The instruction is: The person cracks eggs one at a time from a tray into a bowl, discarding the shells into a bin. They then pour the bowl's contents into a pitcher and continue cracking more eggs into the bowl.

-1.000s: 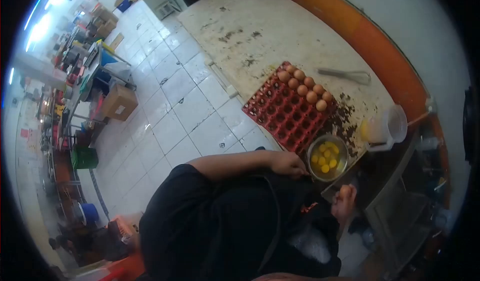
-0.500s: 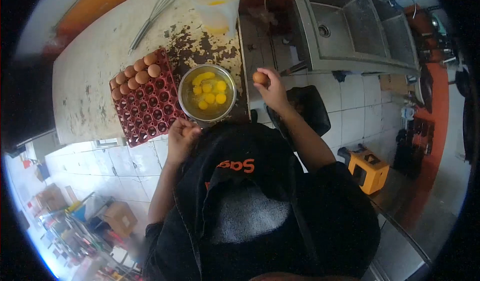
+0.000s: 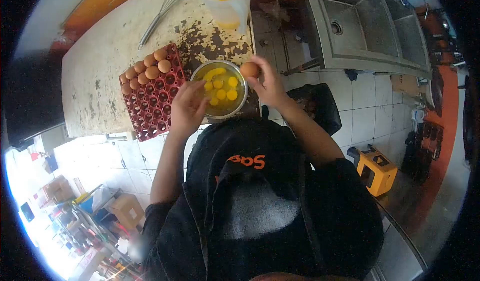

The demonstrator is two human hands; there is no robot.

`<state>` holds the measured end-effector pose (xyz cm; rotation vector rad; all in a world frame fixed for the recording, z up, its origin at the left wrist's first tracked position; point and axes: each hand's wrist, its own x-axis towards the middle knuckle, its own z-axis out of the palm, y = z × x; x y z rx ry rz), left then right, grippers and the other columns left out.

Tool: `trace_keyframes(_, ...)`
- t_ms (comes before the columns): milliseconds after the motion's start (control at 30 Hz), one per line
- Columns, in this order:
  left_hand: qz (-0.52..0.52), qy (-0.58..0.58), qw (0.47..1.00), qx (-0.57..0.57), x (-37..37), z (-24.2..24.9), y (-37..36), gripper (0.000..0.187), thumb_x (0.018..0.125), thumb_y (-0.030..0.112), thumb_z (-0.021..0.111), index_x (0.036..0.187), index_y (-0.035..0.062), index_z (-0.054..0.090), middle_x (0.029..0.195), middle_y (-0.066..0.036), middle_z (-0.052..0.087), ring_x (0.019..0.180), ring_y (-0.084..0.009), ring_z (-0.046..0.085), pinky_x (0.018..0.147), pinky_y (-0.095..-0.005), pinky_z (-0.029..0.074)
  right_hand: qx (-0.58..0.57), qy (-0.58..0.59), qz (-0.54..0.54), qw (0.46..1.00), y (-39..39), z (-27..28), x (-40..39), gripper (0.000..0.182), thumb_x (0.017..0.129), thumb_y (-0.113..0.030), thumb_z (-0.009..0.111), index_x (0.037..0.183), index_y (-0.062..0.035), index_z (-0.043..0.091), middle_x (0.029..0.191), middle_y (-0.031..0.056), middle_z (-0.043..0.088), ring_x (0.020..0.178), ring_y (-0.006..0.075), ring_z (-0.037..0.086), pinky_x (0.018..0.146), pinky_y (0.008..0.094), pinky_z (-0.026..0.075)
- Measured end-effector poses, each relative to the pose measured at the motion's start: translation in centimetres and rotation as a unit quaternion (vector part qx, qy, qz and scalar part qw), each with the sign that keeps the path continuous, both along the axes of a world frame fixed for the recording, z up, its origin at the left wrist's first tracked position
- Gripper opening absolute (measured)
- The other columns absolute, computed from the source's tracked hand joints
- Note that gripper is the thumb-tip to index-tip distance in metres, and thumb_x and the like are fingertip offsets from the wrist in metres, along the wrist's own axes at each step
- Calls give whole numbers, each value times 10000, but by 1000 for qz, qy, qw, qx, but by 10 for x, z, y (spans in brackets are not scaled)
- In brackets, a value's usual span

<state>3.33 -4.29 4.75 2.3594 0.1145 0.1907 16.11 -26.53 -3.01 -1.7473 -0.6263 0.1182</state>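
A metal bowl (image 3: 226, 115) at the table's near edge holds several yolks in clear egg white. My right hand (image 3: 267, 83) grips a brown egg (image 3: 250, 70) between thumb and fingers at the bowl's right rim. Over the left rim, my left hand (image 3: 189, 106) is held with its fingers apart and nothing in them. Left of the bowl is a red egg tray (image 3: 159, 98), with several brown eggs (image 3: 151, 72) in its far rows and bare cups nearer me.
A whisk (image 3: 162, 13) lies on the worn table (image 3: 100, 66). Beyond the bowl stands a translucent pitcher (image 3: 227, 11). A black bin (image 3: 325, 111) is at the right on the floor, near a metal sink (image 3: 350, 31) and a yellow box-shaped thing (image 3: 376, 171).
My right hand has brought the egg left to the bowl's rim. My left hand has moved up to the bowl's left side and its fingers have opened.
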Motion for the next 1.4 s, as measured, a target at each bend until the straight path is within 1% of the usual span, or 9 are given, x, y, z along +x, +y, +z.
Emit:
trace_keyframes(67, -19, -1, 1000, 24, 11, 17, -12, 482, 804, 67, 708, 1265, 51, 571, 1112, -130, 599, 827, -255, 641, 667, -324, 531, -23, 57, 134, 989, 12, 18, -5, 463, 917, -141, 668, 1322, 6, 499, 1176, 163, 624, 1053, 225, 633, 894, 334, 504)
trace_keyframes(133, -58, -60, 991, 101, 18, 11, -15, 489, 786, 141, 730, 1247, 67, 584, 1109, -137, 604, 868, -323, 655, 722, -395, 556, -26, 75, 172, 982, 25, 37, -11, 454, 925, -141, 654, 1319, 20, 496, 1165, 166, 627, 1042, 214, 635, 882, 327, 508)
trace_keyframes(233, -72, -45, 993, 84, 18, 3, -9, 474, 766, 181, 733, 1208, 76, 596, 1052, -124, 624, 839, -314, 663, 708, -396, 559, -21, 108, 214, 971, 40, 44, -20, 446, 921, -93, 619, 1324, 39, 481, 1160, 175, 625, 1031, 182, 630, 868, 315, 513)
trace_keyframes(300, -63, -57, 992, 88, 16, -1, -4, 461, 754, 202, 733, 1179, 81, 604, 1003, -115, 631, 834, -312, 664, 698, -397, 559, -71, 146, 232, 959, 44, 50, -25, 536, 846, -117, 618, 1328, 60, 465, 1196, 255, 617, 1101, 329, 629, 951, 379, 482)
trace_keyframes(400, -51, -65, 992, 92, 13, 2, -4, 446, 732, 238, 730, 1137, 90, 615, 924, -102, 639, 825, -308, 665, 680, -401, 557, -61, 61, 214, 973, 53, 43, -34, 588, 801, -90, 591, 1349, 62, 443, 1206, 277, 605, 1140, 355, 605, 988, 396, 464)
trace_keyframes(833, -73, -110, 971, 201, 8, 2, -1, 449, 691, 256, 729, 1080, 78, 591, 816, -54, 589, 782, -249, 632, 638, -371, 537, -141, 125, 194, 963, 61, 72, -48, 537, 809, -59, 568, 1320, 48, 445, 1184, 277, 595, 1139, 418, 573, 993, 443, 452)
trace_keyframes(1200, -121, -166, 958, 201, 9, 13, 18, 424, 665, 176, 718, 1065, 90, 603, 853, -59, 589, 766, -243, 629, 646, -365, 537, -148, -151, 186, 959, 52, 56, -39, 626, 816, -4, 590, 1412, 18, 400, 1373, 236, 449, 1286, 378, 456, 1064, 421, 394)
trace_keyframes(1300, -150, -202, 949, 193, 13, 11, 13, 467, 661, 213, 752, 1089, 99, 606, 878, -63, 606, 768, -243, 632, 651, -361, 538, -88, -45, 161, 982, 47, 75, -52, 602, 787, -87, 680, 1349, -5, 480, 1312, 237, 495, 1212, 404, 508, 1050, 439, 412)
trace_keyframes(1400, -171, -217, 948, 158, 15, 15, -9, 529, 678, 260, 781, 1151, 107, 602, 920, -73, 622, 773, -248, 634, 657, -357, 538, -113, -38, 121, 985, 19, 76, -54, 597, 762, -119, 729, 1304, 5, 513, 1301, 238, 501, 1206, 395, 519, 1039, 431, 425)
